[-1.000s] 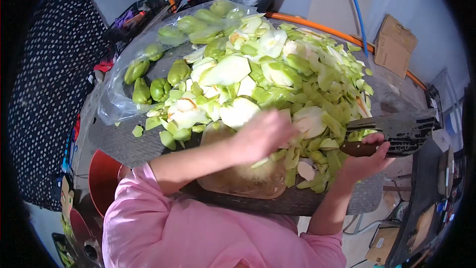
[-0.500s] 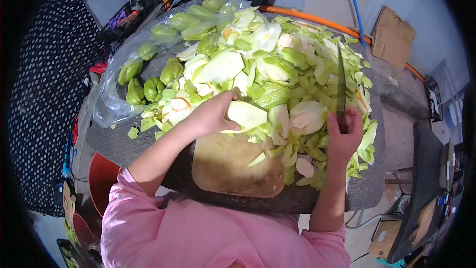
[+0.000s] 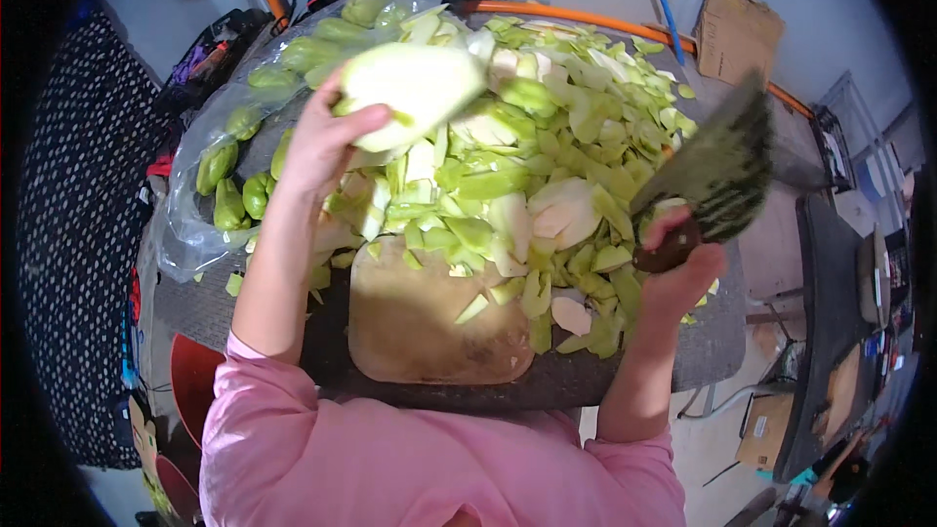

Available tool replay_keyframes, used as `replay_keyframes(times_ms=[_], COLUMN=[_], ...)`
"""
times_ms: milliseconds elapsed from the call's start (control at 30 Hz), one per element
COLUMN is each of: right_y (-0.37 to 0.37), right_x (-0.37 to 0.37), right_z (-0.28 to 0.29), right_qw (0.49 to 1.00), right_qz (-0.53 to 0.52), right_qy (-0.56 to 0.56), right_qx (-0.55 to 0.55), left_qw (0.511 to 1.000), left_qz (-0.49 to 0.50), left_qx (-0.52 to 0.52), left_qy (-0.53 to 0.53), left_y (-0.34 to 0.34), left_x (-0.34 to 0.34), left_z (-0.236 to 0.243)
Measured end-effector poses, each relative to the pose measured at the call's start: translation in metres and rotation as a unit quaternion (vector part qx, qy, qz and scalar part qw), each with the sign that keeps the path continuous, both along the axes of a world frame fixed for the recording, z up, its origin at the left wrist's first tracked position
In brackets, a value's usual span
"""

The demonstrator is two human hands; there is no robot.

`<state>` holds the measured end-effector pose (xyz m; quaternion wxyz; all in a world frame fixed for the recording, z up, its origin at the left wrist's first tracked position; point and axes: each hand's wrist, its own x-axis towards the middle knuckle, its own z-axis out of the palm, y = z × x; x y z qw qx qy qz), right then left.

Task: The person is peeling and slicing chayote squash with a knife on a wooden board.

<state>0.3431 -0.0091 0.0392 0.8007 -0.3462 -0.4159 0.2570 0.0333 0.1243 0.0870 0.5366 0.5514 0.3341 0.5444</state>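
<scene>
In my left hand (image 3: 327,141) is a pale, peeled chayote (image 3: 415,88), raised over the heap and slightly blurred by motion. My thumb lies along its near side and the fingers go behind it. My right hand (image 3: 688,268) grips a cleaver (image 3: 717,171) by its dark handle. The wide, wet-looking blade points up and to the right, off the right side of the heap. Green peelings (image 3: 586,107) and pale peeled pieces cover much of the table. A worn cutting board (image 3: 439,322) lies in front of me, with a few scraps along its far edge.
Whole green chayotes (image 3: 217,168) lie in and beside a clear plastic bag (image 3: 185,244) at the left. An orange pipe (image 3: 576,12) runs behind the table (image 3: 708,356). A red container (image 3: 195,381) stands below its left edge. A cardboard piece (image 3: 737,29) leans at the far right.
My left hand has risen with the chayote, up and leftward from above the board. My right hand has turned the cleaver from edge-on to broadside and tilted it right. The view has shifted slightly.
</scene>
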Motion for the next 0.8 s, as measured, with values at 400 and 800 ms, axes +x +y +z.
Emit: replay_keyframes(times_ms=[400,800], right_y=[-0.110,0.058], right_x=[-0.051,-0.082], right_z=[-0.009,0.003], right_qw=[0.650,0.535], right_qz=[0.162,-0.007], right_qy=[-0.713,-0.811], right_qx=[-0.207,-0.237], left_qw=[0.938,0.892], left_qz=[0.063,0.136], left_qx=[-0.157,-0.209], left_qy=[-0.303,-0.378], left_y=[-0.039,-0.034], left_x=[-0.122,-0.116], left_z=[-0.090,-0.079])
